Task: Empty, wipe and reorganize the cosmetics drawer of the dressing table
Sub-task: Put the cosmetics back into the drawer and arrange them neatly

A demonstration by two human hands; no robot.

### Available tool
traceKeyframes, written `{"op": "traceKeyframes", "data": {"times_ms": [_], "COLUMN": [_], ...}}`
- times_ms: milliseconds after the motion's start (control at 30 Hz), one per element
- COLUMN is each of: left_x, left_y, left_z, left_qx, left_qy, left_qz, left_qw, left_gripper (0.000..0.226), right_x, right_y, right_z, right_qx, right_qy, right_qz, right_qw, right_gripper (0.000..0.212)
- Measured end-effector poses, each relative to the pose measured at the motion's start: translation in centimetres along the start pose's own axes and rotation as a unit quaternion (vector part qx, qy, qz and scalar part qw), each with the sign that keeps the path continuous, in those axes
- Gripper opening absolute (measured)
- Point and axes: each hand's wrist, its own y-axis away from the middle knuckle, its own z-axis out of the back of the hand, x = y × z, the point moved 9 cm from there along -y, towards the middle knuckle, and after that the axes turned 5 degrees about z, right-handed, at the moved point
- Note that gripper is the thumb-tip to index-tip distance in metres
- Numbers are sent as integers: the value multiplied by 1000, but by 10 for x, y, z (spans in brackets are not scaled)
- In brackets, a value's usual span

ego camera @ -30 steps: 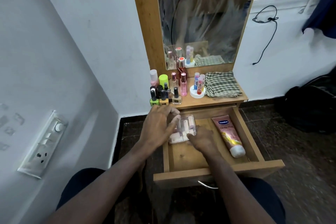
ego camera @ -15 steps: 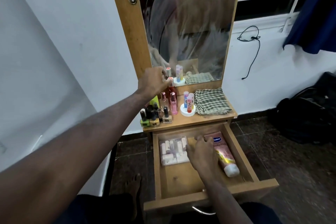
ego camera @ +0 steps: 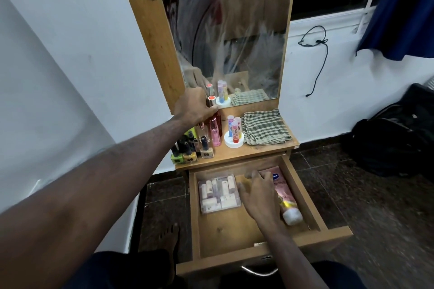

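Left hand (ego camera: pixel 196 108) grip holds red bottle (ego camera: pixel 212 112) on tabletop (ego camera: pixel 258 150). Right hand (ego camera: pixel 258 197) relaxed, wide, in drawer (ego camera: pixel 303 197) between clear case (ego camera: pixel 219 195) and pink tube (ego camera: pixel 285 197).

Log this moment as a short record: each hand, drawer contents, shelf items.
left hand: grips the tall red bottle on the shelf
right hand: fingers spread, resting in the drawer between case and tube
drawer state: pulled open
drawer contents: clear case of small cosmetics at left, pink lotion tube at right
shelf items: nail polish bottles, checked cloth, white stand of lip balms
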Motion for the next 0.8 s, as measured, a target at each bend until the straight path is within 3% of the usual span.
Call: {"op": "traceKeyframes", "data": {"times_ms": [400,600,800], "left_x": [-23,-45,-80], "left_y": [-1,-7,24], "left_z": [33,87,143], "left_qx": [-68,-129,-177], "left_qy": [31,48,49], "left_qz": [-53,-91,-134], "left_qw": [996,986,974], "left_gripper": [39,39,37], "right_x": [-6,-3,54], "right_y": [-1,2,9], "right_z": [8,45,92], "right_qx": [-13,-129,-244], "right_qy": [13,-71,-168], "right_qz": [-5,23,138], "right_qw": [1000,989,945], "right_gripper": [34,19,24]}}
